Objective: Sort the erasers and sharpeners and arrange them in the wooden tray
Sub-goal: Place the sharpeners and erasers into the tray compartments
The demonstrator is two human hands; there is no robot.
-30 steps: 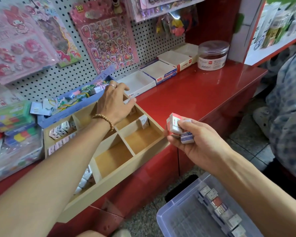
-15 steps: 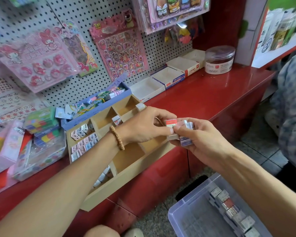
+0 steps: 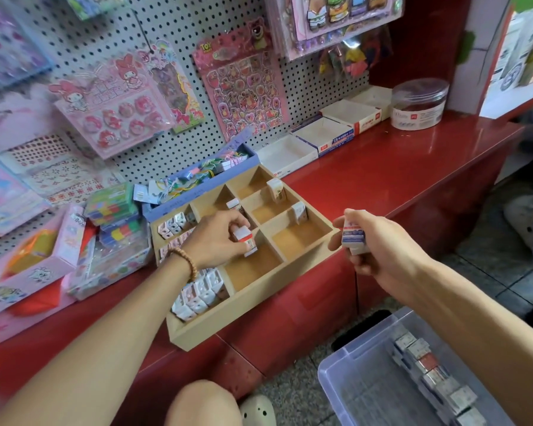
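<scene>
Change: your left hand (image 3: 216,241) took a red-banded eraser (image 3: 243,238) from your right | now over wooden tray (image 3: 259,305) | left fingers clamped on it | right hand (image 3: 379,241) grips blue-striped erasers (image 3: 354,236) | next: set it down.

One head-worn, wide-angle view. It looks forward and steeply down from above the red counter (image 3: 397,176), close in, with both forearms entering from the bottom edge. The pegboard (image 3: 179,35) fills the upper frame; the floor and a clear bin (image 3: 351,379) lie at lower right. Straight lines bend near the frame edges.

Sticker sheets (image 3: 246,84) on pegboard (image 3: 179,29)
</scene>
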